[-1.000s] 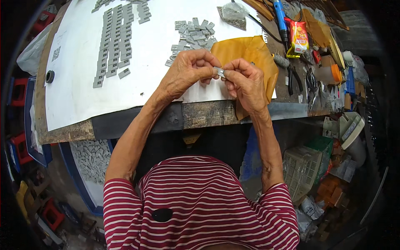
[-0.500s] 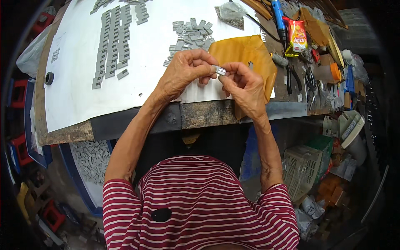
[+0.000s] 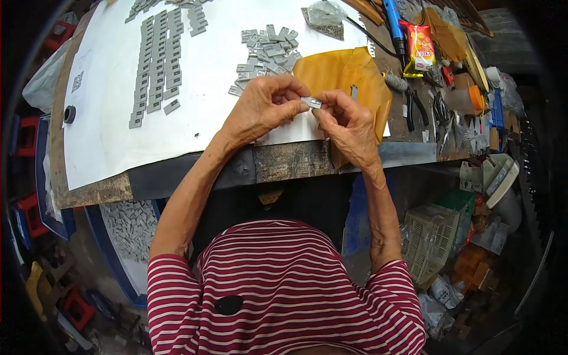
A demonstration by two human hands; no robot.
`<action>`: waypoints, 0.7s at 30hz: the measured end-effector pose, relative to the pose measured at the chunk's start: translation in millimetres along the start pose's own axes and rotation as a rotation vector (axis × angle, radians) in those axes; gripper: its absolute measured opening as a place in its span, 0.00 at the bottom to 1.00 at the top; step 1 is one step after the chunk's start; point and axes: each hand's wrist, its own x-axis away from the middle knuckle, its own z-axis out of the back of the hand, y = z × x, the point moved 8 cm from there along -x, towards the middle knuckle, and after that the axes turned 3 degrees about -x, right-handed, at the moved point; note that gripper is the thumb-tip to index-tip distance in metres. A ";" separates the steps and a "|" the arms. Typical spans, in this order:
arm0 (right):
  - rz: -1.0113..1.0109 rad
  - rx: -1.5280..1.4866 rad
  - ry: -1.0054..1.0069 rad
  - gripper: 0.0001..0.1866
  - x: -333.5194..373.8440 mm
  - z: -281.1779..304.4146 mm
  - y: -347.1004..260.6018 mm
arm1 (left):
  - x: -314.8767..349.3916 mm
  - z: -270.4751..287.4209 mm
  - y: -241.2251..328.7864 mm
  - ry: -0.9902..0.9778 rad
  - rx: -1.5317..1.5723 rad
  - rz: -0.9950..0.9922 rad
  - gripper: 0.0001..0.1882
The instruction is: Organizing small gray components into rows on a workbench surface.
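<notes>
L hand (image 3: 263,109) & R hand (image 3: 349,121) meet over the front edge zone of the surface (image 3: 296,163), a bit R of its middle, w/ a small grey piece (image 3: 311,103) between them. L grip: thumb + index pinched on the piece's L end; R grip: thumb + fingers pinched at its R end. Piece is clear of the white sheet (image 3: 118,130), slot side facing up. Just behind the R hand, a thin grey strip (image 3: 354,91) shows against the brown wrap (image 3: 337,65); can't tell if it lies there or touches the fingers. Loose pile of like pieces (image 3: 269,53) is behind the L hand, toward the far edge; neat rows (image 3: 157,59) sit nearer the L edge. Risks: piece is tiny & held by fingertips only, so a slip or uneven push could flick it off the front edge, maybe down to the floor, hard to find. L forearm passes near the pile's front, so a low elbow or wrist sweep could scatter pcs. Wrap pokes past the front edge by the R wrist; a snag there could drag it & whatever's on it.
</notes>
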 end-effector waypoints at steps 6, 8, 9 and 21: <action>0.034 0.014 -0.023 0.08 -2.2 0.0 1.0 | 1.4 2.2 15.7 0.043 -0.259 -0.158 0.09; 0.040 0.015 -0.032 0.08 -3.5 -3.7 -2.4 | 5.3 5.9 19.9 0.078 -0.312 -0.216 0.10; 0.037 0.026 -0.034 0.08 -3.6 -4.4 -4.2 | 6.1 6.6 18.8 0.077 -0.316 -0.188 0.10; 0.034 -0.036 0.132 0.12 9.7 21.4 -10.7 | 9.9 56.8 23.2 0.318 -0.422 -0.146 0.08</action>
